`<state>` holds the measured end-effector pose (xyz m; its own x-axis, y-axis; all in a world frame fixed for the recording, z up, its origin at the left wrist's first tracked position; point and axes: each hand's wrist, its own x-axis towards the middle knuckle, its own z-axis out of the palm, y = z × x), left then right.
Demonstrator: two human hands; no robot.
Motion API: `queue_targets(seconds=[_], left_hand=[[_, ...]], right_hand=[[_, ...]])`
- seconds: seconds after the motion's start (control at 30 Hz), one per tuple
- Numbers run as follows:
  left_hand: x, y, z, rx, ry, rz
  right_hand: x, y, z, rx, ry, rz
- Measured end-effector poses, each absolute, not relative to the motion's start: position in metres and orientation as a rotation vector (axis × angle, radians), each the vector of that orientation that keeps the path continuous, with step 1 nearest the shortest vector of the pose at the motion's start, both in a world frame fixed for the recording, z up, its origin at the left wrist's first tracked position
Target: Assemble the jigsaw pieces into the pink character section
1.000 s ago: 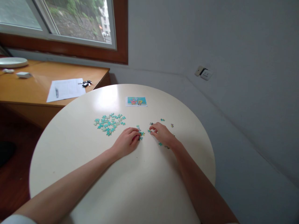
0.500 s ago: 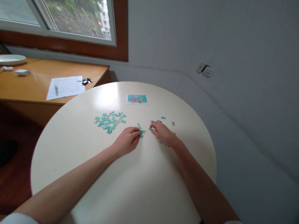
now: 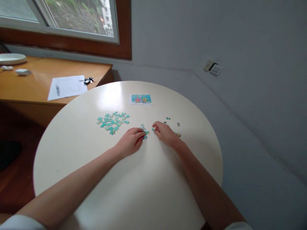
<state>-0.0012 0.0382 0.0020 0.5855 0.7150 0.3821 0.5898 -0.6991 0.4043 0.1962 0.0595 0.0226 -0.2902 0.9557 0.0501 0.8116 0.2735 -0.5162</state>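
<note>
My left hand (image 3: 129, 141) rests on the white round table, thumb and fingers closed at the edge of a small joined cluster of jigsaw pieces (image 3: 145, 132). These pieces are teal with bits of other colours, and the fingertips cover part of them. Just to the right, my right hand (image 3: 166, 134) pinches a small jigsaw piece (image 3: 153, 129) between thumb and forefinger. A narrow gap separates that piece from the cluster. Around the right hand lie several loose pieces, among them a teal one (image 3: 168, 118) and a yellowish one (image 3: 178, 134); the hand may hide others.
A spread pile of teal jigsaw pieces (image 3: 112, 123) lies left of the cluster. Behind it is a small picture card (image 3: 141, 99) with cartoon figures. On the wooden desk (image 3: 72, 68) at left are a paper sheet (image 3: 66, 91) and keys (image 3: 88, 80). A wall (image 3: 251, 111) stands at right.
My right hand has moved slightly left with its piece, closer to the cluster. Some loose pieces near its wrist are now out of sight. My left hand stays put; the view has shifted a little.
</note>
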Motion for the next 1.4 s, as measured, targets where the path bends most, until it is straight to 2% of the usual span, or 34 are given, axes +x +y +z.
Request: queue_targets(seconds=[0.4, 1.4], left_hand=[[-0.0015, 0.039, -0.0008, 2.571, 1.061, 0.806], [-0.0018, 0.0393, -0.0003, 2.556, 1.057, 0.81]], right_hand=[[0.1973, 0.0635, 0.0175, -1.755, -2.172, 0.504], [0.1979, 0.0583, 0.0191, -1.557, -2.176, 0.59]])
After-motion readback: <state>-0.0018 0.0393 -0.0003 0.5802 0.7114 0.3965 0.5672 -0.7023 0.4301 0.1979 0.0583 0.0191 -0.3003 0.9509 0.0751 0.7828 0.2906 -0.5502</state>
